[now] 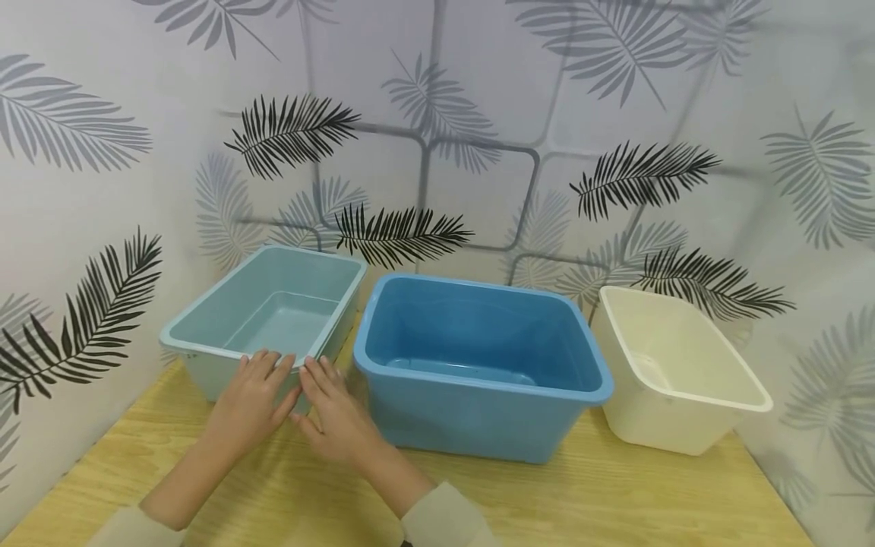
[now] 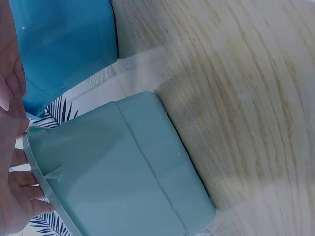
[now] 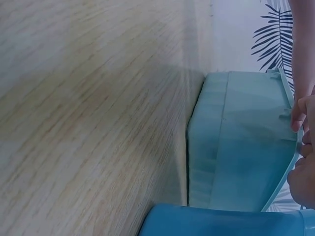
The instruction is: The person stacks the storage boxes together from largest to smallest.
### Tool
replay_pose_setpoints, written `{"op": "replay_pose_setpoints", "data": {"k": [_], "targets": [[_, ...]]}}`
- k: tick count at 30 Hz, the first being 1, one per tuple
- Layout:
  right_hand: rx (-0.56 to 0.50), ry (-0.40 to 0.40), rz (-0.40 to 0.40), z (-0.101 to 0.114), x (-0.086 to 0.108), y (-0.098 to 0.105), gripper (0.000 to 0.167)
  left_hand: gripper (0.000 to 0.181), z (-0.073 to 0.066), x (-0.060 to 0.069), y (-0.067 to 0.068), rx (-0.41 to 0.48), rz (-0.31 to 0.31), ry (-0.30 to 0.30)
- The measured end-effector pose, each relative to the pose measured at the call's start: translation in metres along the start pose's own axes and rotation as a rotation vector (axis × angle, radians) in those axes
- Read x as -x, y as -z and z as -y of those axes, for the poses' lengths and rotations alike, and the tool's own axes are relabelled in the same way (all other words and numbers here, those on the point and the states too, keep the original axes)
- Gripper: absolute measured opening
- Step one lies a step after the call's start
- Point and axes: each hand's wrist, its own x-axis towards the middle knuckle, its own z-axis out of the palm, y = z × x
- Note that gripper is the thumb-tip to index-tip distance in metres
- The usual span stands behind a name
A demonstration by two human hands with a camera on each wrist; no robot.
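Head view: I have the left hand (image 1: 251, 396) pinching the rim of the teal tub (image 1: 279, 323), near the worktop (image 1: 567, 501)'s far-left corner; the right hand (image 1: 336, 416) touches the tub, grip I cannot tell.

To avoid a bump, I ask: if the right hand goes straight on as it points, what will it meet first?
Probably the pale teal bin, at its near right corner, where the right hand seems to rest; depth is unclear.
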Motion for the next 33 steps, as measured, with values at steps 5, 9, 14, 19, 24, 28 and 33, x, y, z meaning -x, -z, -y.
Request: {"op": "replay_pose_setpoints", "data": {"k": [5, 9, 14, 19, 24, 28, 33], "targets": [[0.002, 0.016, -0.031, 0.002, 0.002, -0.001, 0.055, 0.048, 0.001, 0.003, 0.003, 0.007, 0.014, 0.004], [0.006, 0.042, -0.054, 0.004, 0.003, -0.001, 0.053, 0.049, 0.002, 0.007, 0.008, -0.002, 0.012, -0.006], [0.040, 0.088, -0.073, 0.006, 0.006, -0.002, 0.051, 0.048, 0.004, 0.010, 0.013, -0.034, 0.024, -0.007], [0.025, 0.068, -0.060, 0.005, 0.008, -0.003, 0.054, 0.043, 0.002, 0.008, 0.021, -0.095, 0.062, 0.053], [0.009, 0.000, -0.031, -0.001, 0.002, -0.004, 0.056, 0.037, -0.003, 0.004, 0.024, -0.120, 0.050, 0.154], [0.022, -0.044, -0.035, -0.004, -0.007, -0.001, 0.056, 0.038, -0.007, 0.001, 0.020, -0.121, -0.027, 0.111], [0.037, -0.044, -0.039, -0.009, -0.017, 0.003, 0.057, 0.065, -0.011, -0.001, 0.010, -0.099, -0.085, 0.036]]}}
